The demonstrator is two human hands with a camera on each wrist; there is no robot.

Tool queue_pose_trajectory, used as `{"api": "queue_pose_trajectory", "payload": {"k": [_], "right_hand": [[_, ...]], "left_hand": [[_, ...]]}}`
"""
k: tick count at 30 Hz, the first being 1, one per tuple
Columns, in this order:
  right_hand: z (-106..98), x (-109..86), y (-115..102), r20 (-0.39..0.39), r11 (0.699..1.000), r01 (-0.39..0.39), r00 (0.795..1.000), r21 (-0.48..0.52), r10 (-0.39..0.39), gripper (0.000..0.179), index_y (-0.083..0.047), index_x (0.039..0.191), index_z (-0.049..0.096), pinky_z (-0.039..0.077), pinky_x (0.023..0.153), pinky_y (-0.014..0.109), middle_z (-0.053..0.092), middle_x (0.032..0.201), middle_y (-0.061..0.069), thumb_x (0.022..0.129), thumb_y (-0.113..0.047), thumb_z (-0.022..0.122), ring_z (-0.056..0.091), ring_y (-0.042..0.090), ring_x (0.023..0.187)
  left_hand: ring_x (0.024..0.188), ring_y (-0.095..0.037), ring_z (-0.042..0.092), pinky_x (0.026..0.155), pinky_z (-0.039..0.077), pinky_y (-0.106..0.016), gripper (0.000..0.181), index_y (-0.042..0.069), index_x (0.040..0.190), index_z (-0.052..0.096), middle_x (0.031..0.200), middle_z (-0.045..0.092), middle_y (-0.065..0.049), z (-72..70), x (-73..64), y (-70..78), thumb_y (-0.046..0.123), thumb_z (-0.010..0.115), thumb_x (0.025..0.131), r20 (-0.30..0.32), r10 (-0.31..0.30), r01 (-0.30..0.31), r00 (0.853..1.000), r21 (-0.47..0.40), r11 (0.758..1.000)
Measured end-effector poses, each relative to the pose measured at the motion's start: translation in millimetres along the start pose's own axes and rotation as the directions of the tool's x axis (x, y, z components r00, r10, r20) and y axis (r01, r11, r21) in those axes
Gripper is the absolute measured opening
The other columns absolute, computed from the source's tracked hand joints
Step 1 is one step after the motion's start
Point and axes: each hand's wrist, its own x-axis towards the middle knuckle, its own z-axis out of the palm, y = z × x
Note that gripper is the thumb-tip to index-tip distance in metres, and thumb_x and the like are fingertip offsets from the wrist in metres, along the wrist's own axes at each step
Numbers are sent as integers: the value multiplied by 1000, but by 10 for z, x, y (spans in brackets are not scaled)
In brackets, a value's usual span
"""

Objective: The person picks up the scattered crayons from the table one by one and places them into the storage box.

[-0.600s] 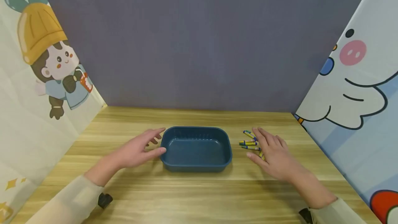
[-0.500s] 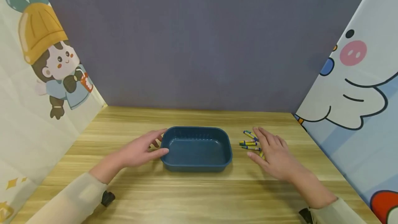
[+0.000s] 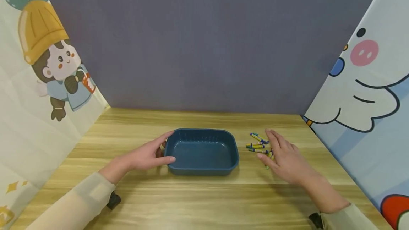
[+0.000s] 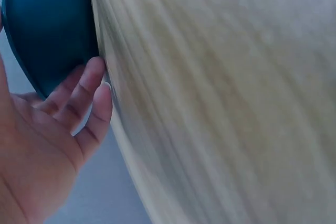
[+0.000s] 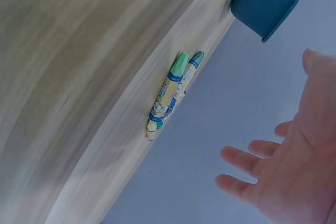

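Observation:
A dark blue, rectangular plastic box (image 3: 202, 152) with no lid stands on the wooden table. At its left end my left hand (image 3: 145, 155) grips the wall, with the thumb over the near-left rim. In the left wrist view, the other fingers (image 4: 86, 85) of that hand bend against the box's outer side, low near the tabletop. To the right of the box lie several crayons (image 3: 255, 146) with yellow wrappers and blue bands; green tips show in the right wrist view. Over their right side hovers my right hand (image 3: 289, 162), fingers spread loosely and holding nothing. It partly hides a few crayons.
The wooden tabletop (image 3: 198, 201) ends at a grey back panel (image 3: 204, 45). Printed cartoon panels close in the left side (image 3: 19, 116) and the right side (image 3: 377, 109).
My left hand has moved right and closed in on the box's left end, its thumb now over the rim. My right hand has shifted slightly right, uncovering more of the crayons.

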Motion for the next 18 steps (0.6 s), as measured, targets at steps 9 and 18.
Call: {"api": "queue_pose_trajectory", "payload": {"k": [9,18], "right_hand": [[-59,11,68,18,998,-52,999,35,52,89,0,174,15,36,110,83,26,174,33,114,-54,53,38,62,151],[-41,-17,110,22,996,-81,997,37,80,91,1,174,13,38,109,82,28,173,33,114,-55,54,41,64,148]], "left_hand": [[80,-18,56,72,47,-33,97,32,176,10,99,59,-4,7,26,-29,55,71,105,64,-47,48,997,-19,999],[82,-20,59,73,49,-34,93,35,174,9,101,61,-6,20,16,-59,52,71,106,88,-46,52,995,-68,996]]}}
